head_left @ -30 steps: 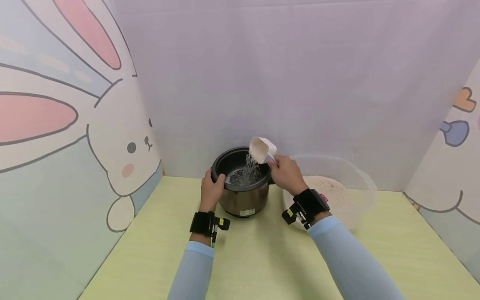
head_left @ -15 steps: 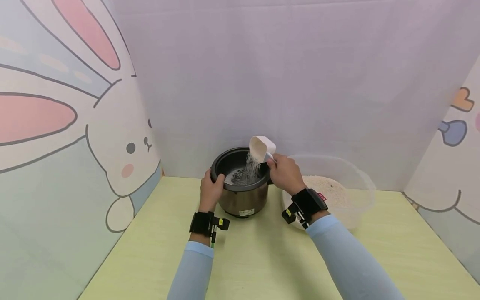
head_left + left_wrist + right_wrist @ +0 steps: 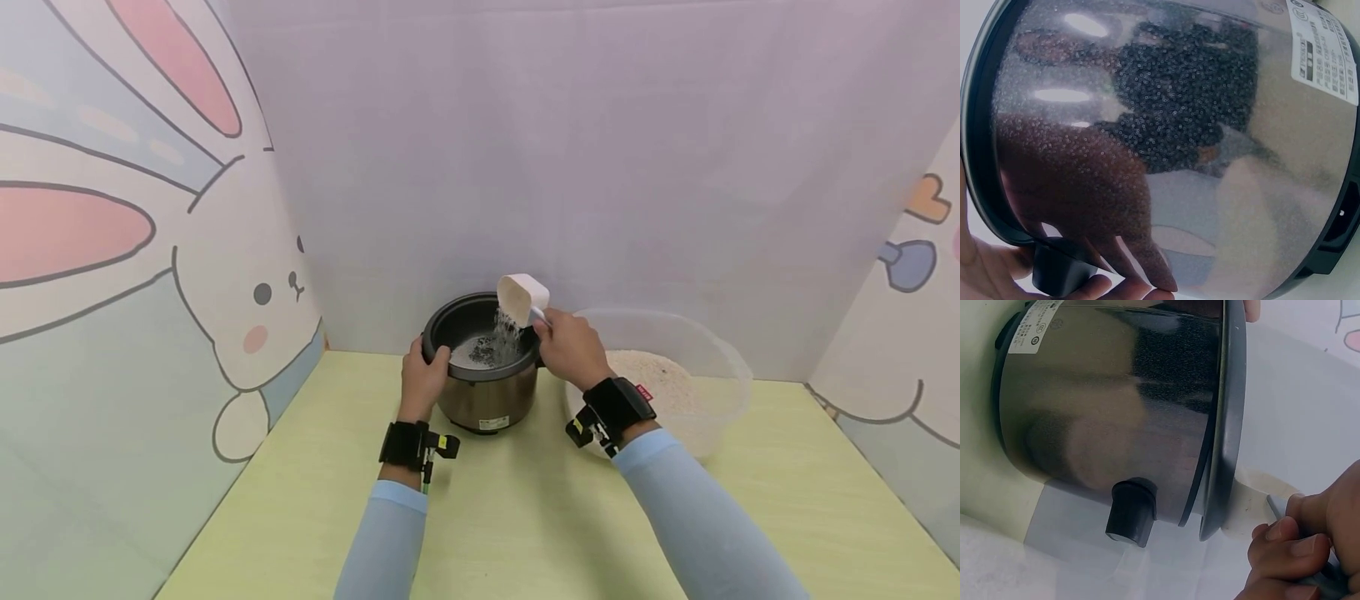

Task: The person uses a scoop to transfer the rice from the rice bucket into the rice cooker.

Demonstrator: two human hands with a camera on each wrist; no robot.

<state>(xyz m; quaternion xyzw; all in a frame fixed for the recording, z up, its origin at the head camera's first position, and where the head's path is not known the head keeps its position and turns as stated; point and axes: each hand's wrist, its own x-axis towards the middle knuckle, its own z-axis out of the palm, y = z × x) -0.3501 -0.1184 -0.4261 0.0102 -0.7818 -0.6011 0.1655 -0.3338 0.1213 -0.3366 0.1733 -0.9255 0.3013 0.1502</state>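
Note:
A rice cooker [image 3: 483, 404] with a dark inner pot and no lid stands on the table; white grains cover part of its bottom. My left hand [image 3: 423, 383] grips its left side, thumb over the rim; in the left wrist view the fingers [image 3: 1125, 290] curl by a black side handle [image 3: 1060, 272]. With my right hand [image 3: 573, 348] I hold a white measuring cup [image 3: 531, 293] by its handle, tipped over the pot. Rice [image 3: 507, 337] streams from it into the pot. The right wrist view shows the curled fingers [image 3: 1291, 556] around the handle, with the cup [image 3: 1254, 500] partly behind the pot rim.
Right of the cooker stands a large translucent tub [image 3: 731, 383] with rice [image 3: 652, 379] in it, partly behind my right wrist. A pale curtain [image 3: 600, 167] hangs behind the yellow-green table [image 3: 495, 517]. Panels with cartoon rabbits [image 3: 225, 308] stand at both sides.
Rice has kept falling from the tipped cup, and the cup holds less than before. More of the pot's bottom is white. Both hands have stayed nearly in place.

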